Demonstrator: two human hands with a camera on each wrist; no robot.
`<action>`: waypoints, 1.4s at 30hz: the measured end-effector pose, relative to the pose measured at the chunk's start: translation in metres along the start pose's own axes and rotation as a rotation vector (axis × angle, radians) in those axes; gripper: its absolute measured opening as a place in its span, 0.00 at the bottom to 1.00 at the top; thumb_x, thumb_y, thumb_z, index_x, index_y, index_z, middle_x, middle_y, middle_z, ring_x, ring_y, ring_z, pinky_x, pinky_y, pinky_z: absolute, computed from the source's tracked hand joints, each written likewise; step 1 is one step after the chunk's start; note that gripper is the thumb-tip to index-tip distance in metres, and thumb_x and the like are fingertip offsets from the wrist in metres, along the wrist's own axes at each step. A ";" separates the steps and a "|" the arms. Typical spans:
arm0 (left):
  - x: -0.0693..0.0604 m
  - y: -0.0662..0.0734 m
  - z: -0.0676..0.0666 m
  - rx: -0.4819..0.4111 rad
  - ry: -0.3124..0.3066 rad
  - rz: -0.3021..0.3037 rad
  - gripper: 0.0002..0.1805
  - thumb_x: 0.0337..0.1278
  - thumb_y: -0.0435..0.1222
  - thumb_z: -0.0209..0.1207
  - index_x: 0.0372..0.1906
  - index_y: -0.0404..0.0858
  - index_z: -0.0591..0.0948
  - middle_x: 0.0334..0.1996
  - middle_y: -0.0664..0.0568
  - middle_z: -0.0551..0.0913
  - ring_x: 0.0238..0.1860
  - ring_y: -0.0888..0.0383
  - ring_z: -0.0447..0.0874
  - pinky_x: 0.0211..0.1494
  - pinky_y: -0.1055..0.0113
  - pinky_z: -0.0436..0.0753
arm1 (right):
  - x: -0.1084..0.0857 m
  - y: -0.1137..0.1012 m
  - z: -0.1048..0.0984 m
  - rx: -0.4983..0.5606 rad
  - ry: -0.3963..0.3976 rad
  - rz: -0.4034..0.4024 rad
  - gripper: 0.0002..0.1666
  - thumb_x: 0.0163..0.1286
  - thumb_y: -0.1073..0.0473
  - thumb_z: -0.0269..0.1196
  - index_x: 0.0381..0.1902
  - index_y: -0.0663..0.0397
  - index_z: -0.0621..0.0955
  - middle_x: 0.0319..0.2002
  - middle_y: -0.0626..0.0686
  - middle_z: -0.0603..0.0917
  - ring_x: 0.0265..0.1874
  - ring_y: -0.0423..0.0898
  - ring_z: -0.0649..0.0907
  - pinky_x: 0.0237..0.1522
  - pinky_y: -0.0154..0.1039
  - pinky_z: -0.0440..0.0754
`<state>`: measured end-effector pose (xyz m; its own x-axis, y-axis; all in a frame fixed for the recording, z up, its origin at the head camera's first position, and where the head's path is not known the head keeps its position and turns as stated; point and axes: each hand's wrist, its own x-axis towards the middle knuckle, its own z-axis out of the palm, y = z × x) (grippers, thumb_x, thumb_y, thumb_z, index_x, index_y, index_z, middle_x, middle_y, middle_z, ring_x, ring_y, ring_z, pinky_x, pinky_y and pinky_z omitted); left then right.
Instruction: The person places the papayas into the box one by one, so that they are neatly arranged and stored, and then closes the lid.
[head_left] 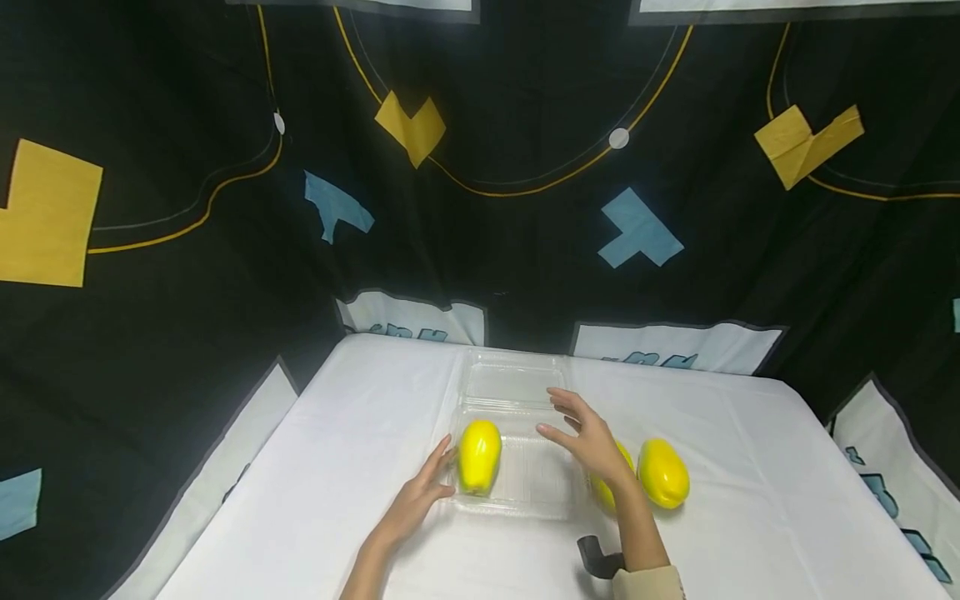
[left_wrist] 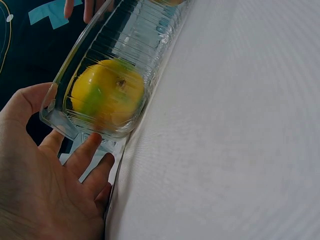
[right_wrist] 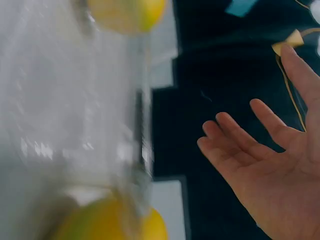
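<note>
A clear plastic clamshell container lies with its lid folded back on the white table. One oblong yellow fruit sits in its left part; the left wrist view shows green patches on this fruit. My left hand is at the container's left side, thumb and fingertips touching its outer rim and wall. Above the container's right side hangs my right hand, fingers spread and holding nothing. Two more yellow fruits lie right of the container: one in full view, the other partly behind my right forearm.
A white cloth covers the table. Behind it hangs a black curtain with yellow and blue patches. A dark curved piece sticks out beside my right wrist.
</note>
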<state>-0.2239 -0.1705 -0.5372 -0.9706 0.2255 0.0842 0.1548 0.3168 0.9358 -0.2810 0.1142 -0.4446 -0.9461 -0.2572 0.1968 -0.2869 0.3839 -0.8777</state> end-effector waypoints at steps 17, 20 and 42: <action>0.003 0.001 0.000 -0.003 0.005 0.005 0.37 0.61 0.42 0.49 0.72 0.58 0.48 0.69 0.49 0.59 0.69 0.42 0.48 0.60 0.30 0.47 | -0.003 0.110 -0.087 0.116 0.512 -0.172 0.38 0.61 0.43 0.62 0.67 0.34 0.62 0.62 0.48 0.70 0.61 0.44 0.69 0.58 0.26 0.66; 0.002 0.000 0.000 0.002 0.007 -0.002 0.37 0.61 0.42 0.49 0.72 0.58 0.48 0.68 0.50 0.59 0.69 0.43 0.48 0.60 0.31 0.46 | -0.014 0.111 -0.090 0.105 0.566 -0.119 0.37 0.62 0.45 0.61 0.68 0.33 0.61 0.62 0.48 0.69 0.61 0.42 0.69 0.58 0.25 0.66; 0.001 -0.001 0.000 -0.011 0.020 -0.017 0.36 0.60 0.42 0.49 0.72 0.60 0.50 0.68 0.49 0.59 0.69 0.43 0.49 0.61 0.31 0.48 | -0.063 0.108 -0.092 0.232 0.592 0.281 0.39 0.67 0.51 0.57 0.72 0.43 0.55 0.67 0.58 0.62 0.66 0.51 0.62 0.65 0.34 0.58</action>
<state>-0.2244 -0.1703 -0.5380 -0.9766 0.2017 0.0750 0.1364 0.3103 0.9408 -0.2660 0.2532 -0.5117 -0.9213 0.3768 0.0959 -0.0419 0.1490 -0.9879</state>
